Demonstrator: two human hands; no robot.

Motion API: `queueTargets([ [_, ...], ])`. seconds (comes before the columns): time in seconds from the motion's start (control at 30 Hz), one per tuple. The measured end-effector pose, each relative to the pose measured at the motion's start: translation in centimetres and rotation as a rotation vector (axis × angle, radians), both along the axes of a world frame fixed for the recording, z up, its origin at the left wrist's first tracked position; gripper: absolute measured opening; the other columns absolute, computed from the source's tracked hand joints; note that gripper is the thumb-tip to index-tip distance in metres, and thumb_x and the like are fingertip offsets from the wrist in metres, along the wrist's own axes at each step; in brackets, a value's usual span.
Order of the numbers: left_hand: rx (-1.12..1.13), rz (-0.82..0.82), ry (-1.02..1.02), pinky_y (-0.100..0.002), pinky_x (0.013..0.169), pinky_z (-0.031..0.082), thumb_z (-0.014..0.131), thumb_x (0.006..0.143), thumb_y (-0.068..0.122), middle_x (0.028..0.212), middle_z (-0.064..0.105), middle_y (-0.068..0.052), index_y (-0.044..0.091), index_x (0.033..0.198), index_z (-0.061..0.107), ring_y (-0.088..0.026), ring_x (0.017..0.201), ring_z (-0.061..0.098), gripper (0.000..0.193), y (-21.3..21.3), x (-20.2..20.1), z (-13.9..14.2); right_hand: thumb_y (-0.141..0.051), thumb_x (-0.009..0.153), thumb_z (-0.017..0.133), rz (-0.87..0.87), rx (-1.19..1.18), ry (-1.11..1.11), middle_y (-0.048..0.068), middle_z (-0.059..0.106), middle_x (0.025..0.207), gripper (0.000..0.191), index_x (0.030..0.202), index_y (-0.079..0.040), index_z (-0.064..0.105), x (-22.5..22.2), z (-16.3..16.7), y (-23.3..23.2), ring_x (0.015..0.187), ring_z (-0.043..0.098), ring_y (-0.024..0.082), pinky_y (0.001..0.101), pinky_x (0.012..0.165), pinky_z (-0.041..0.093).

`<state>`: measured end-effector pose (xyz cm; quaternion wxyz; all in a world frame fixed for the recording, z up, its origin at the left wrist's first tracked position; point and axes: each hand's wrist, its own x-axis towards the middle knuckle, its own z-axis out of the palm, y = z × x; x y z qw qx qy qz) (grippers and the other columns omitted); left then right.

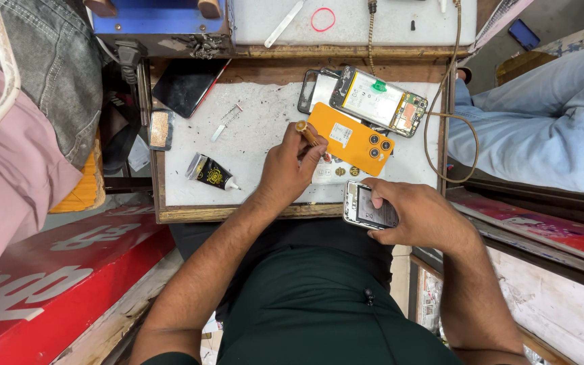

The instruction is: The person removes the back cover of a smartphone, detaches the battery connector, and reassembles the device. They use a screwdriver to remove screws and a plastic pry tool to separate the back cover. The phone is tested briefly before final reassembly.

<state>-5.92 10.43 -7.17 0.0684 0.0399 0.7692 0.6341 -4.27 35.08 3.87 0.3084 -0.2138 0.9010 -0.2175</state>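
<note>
At the near edge of the white desk [265, 145], the right hand [419, 215] is closed over a small phone frame [363, 206], long axis running away from the body. The left hand [286, 167], just left and farther in, pinches a yellow-handled screwdriver [307, 132], its tip angled toward the frame. Beyond both lie an orange back cover [351, 138], tilted diagonally, and an opened phone with exposed battery [378, 101]. A black glue tube with yellow emblem [211, 173] lies left. A red signboard with white lettering [55, 270] sits low left.
</note>
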Motion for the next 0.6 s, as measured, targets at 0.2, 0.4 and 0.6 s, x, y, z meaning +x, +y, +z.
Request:
queueTargets([
  [0.2,0.124,0.125,0.027,-0.037,0.093,0.064,0.056,0.108,0.014,0.117,0.075,-0.017,0.002,0.126,0.05,-0.024,0.111,0.075,0.022,-3.6,1.0,1.1,-0.029,0.058,0.09,0.004,0.008,-0.003,0.009,0.071,0.087,0.065,0.113,-0.011,0.061,-0.3,0.4,-0.8,0.078,0.073,0.032,0.0435,0.07,0.057],
  [0.4,-0.235,0.077,0.143,-0.037,0.082,0.06,0.058,0.104,0.013,0.108,0.074,-0.013,0.004,0.122,0.06,-0.027,0.094,0.075,0.02,-6.5,1.3,2.7,-0.032,0.061,0.09,0.061,0.042,-0.034,0.006,0.07,0.088,0.063,0.113,-0.012,0.062,-0.8,0.8,-2.6,0.081,0.073,0.031,0.0435,0.073,0.057],
  [0.6,-0.625,-0.193,0.29,-0.043,0.059,0.057,0.074,0.086,0.02,0.092,0.067,-0.009,0.008,0.103,0.072,-0.03,0.071,0.071,0.021,-0.4,1.0,1.7,-0.026,0.056,0.088,0.084,-0.013,-0.002,0.005,0.07,0.089,0.078,0.128,-0.014,0.061,-0.3,2.5,-3.1,0.083,0.072,0.032,0.0441,0.073,0.057],
])
